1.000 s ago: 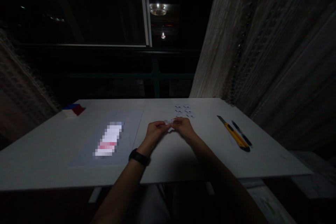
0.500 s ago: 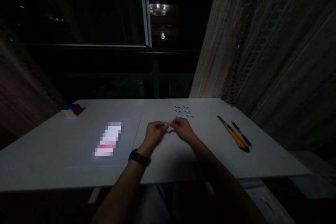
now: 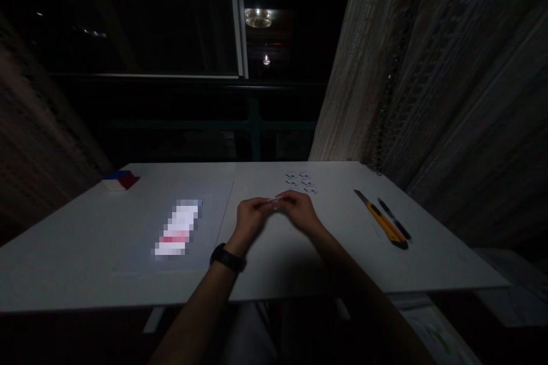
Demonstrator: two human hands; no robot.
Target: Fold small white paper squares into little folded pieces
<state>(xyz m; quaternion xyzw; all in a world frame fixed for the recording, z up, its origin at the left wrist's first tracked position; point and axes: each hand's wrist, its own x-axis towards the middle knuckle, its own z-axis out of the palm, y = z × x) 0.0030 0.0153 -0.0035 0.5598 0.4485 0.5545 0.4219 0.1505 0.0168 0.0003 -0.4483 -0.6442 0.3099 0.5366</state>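
Both my hands meet above the middle of the white table, fingertips nearly touching. Between them is a small piece of white paper, mostly covered by the fingers. My left hand, with a black watch on its wrist, pinches the paper's left side. On the other side, my right hand pinches it with thumb and fingers. Just beyond the right hand lie several small white paper pieces with dark marks, set out in two columns.
A yellow utility knife with its blade out lies at the right beside a dark pen. At the left, a lit, blurred-out phone screen rests on a large paper sheet. A red, blue and white block sits far left.
The small paper between my fingers has tilted or folded, so less of its white face shows. My hands stay in nearly the same place.
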